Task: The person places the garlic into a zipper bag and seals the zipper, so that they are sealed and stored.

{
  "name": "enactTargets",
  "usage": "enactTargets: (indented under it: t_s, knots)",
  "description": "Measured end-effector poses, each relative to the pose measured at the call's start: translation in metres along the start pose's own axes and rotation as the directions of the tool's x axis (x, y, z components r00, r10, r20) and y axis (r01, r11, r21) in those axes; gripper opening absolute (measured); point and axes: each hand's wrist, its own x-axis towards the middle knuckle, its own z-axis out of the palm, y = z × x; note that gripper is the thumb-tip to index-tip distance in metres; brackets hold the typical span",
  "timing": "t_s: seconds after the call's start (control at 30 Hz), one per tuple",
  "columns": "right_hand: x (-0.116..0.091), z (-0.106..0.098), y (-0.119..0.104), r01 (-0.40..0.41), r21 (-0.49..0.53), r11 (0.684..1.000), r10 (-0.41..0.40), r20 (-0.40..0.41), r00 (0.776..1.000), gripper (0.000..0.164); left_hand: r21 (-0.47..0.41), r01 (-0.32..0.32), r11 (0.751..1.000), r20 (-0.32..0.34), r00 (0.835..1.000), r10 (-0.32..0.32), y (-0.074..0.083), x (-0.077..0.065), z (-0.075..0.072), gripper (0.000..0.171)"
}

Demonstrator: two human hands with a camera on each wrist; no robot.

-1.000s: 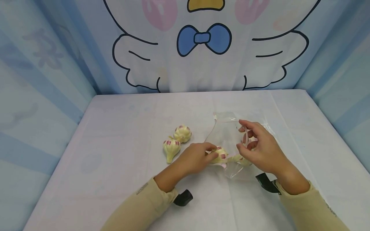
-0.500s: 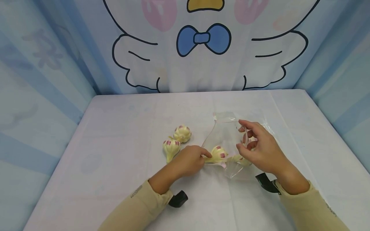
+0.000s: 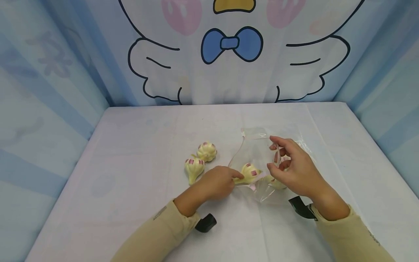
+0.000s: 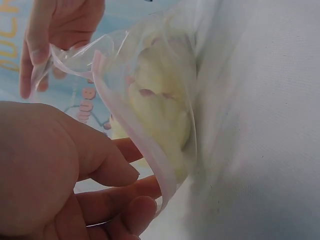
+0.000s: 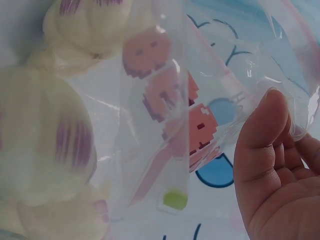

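A clear zip bag [image 3: 253,151] with a pink-edged mouth lies on the table, several garlic bulbs inside. My right hand [image 3: 296,169] pinches the bag's edge between thumb and fingers, keeping the mouth apart. Just inside the mouth is one garlic bulb [image 3: 250,173], purple-marked at its base. My left hand [image 3: 217,183] reaches to it with the index finger extended, its tip at the bulb. In the left wrist view, fingers [image 4: 145,187] pass behind the pink zip strip [image 4: 132,122]. The right wrist view shows garlic bulbs [image 5: 45,135] through the plastic.
Two more garlic bulbs, one nearer [image 3: 194,167] and one farther [image 3: 207,151], lie left of the bag, close to the left hand. A white cloth covers the table [image 3: 131,182]. Printed curtains [image 3: 229,80] stand behind and on both sides.
My left hand has loosened from the garlic bulb at the mouth and drawn back left, then its index finger has nudged the bulb slightly inward. The right hand stays in place.
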Motion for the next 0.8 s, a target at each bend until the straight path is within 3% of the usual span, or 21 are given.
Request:
enactTargets:
  t_s: [0.27, 0.8]
  knots:
    - [0.002, 0.001, 0.001, 0.007, -0.006, 1.0, -0.007, 0.002, 1.0, 0.065, -0.061, -0.031, 0.998, -0.054, 0.998, 0.027, 0.008, 0.011, -0.003, 0.03]
    - [0.001, 0.001, 0.0, 0.008, 0.018, 1.0, -0.008, 0.011, 1.0, 0.066, -0.073, -0.029, 0.997, -0.038, 0.999, 0.026, 0.019, 0.031, -0.006, 0.042]
